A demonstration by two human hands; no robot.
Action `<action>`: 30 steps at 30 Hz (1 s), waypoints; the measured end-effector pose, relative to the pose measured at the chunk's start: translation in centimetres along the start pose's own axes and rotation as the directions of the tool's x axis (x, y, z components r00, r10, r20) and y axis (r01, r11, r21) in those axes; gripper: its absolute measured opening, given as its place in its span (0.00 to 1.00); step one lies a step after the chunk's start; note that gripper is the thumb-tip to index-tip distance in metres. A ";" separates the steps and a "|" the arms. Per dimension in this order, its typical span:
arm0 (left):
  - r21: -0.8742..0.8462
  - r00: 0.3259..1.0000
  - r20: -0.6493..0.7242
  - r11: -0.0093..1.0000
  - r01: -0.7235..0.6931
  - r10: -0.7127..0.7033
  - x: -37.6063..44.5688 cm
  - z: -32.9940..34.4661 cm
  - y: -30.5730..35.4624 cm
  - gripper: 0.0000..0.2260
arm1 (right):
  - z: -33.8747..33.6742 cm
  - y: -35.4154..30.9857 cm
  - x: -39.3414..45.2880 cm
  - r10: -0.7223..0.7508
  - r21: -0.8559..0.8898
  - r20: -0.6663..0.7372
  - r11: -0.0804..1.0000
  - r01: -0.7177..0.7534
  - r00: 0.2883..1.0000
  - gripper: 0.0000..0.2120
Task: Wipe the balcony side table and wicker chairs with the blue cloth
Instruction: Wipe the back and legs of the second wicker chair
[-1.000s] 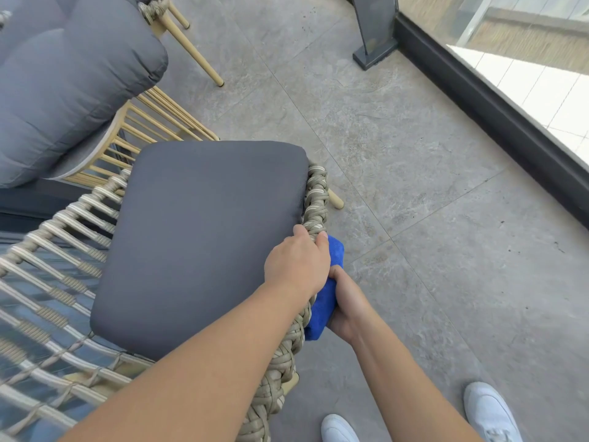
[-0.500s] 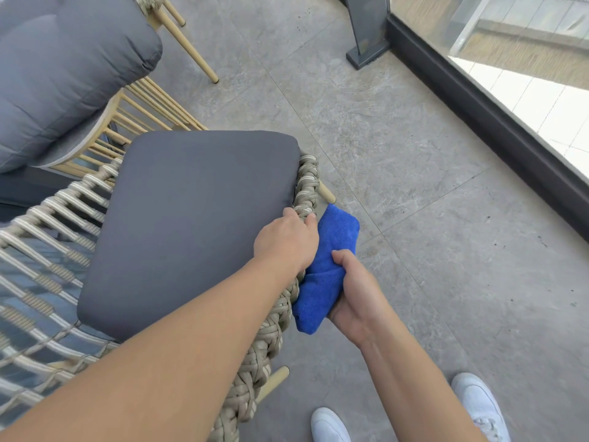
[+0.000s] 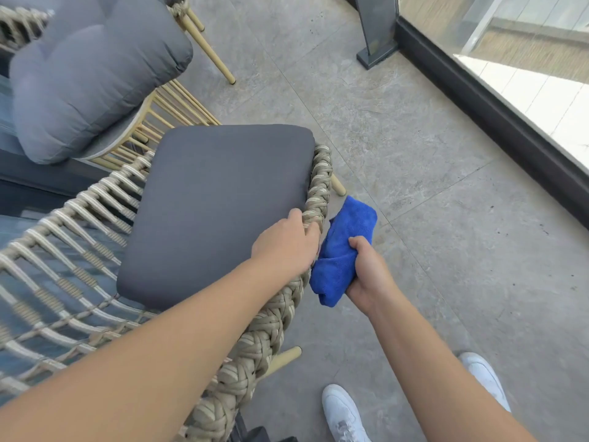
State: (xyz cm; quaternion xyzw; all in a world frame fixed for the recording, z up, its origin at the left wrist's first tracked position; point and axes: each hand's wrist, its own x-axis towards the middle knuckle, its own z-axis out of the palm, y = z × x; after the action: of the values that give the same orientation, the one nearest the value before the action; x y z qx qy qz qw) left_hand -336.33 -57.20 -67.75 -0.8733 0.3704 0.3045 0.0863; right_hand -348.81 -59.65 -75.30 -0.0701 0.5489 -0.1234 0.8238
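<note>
Cloth [image 3: 342,250] shows more now than a second ago: then it was mostly tucked behind the left hand [image 3: 287,247], now it has slid out past the braided rim [image 3: 318,186] toward the floor [image 3: 446,218]. I read that as one wiping stroke along the outer edge of the near chair [image 3: 79,250] ending, or the cloth being regathered. Rim work looks under way, not done.

Right hand [image 3: 366,275] grips the bunched blue cloth, fingers curled round it, just beside the rim. Left hand lies over the rim at the cushion [image 3: 216,212] edge, fingers curled on the braid, steadying.

Count: two wicker chairs, the far one [image 3: 178,100] with a puffy grey pillow [image 3: 89,84]; one cloth; two white shoes [image 3: 344,413]; one railing post [image 3: 376,30]. No side table in view
</note>
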 end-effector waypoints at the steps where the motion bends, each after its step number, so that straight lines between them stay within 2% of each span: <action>1: 0.001 1.000 0.012 1.000 0.015 -0.015 -1.3 0.1 -0.7 0.16 | -0.1 0.9 0.2 0.026 -0.019 -0.030 0.999 -0.026 0.999 0.15; 5: -0.107 0.999 0.009 0.993 0.052 -0.051 -4.0 0.9 -1.6 0.16 | 0.3 3.9 2.0 0.160 -0.067 -0.113 0.984 -0.168 0.981 0.19; 9: -0.167 0.999 -0.037 0.985 0.033 -0.040 -3.4 1.0 -1.5 0.17 | 2.2 5.6 2.4 0.246 0.001 -0.048 0.969 -0.246 0.968 0.17; 12: -0.166 0.998 -0.056 0.986 0.016 -0.026 -3.4 1.3 -1.4 0.16 | 2.6 5.5 2.4 0.231 -0.019 -0.023 0.973 -0.231 0.973 0.14; 19: -0.124 0.998 -0.050 0.992 0.019 -0.025 -3.6 1.2 -1.6 0.16 | 2.0 4.3 1.4 0.196 -0.044 0.037 0.980 -0.194 0.980 0.15; 30: -0.110 0.999 -0.052 0.994 0.008 -0.014 -3.6 1.2 -1.5 0.16 | 1.2 0.9 -2.7 0.046 0.071 0.104 0.996 -0.054 0.993 0.16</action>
State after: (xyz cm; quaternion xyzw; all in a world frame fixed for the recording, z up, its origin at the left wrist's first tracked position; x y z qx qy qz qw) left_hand -337.81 -53.58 -66.70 -0.8865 0.3503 0.3008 0.0302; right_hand -348.60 -58.08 -72.64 -0.0320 0.5025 -0.1191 0.8558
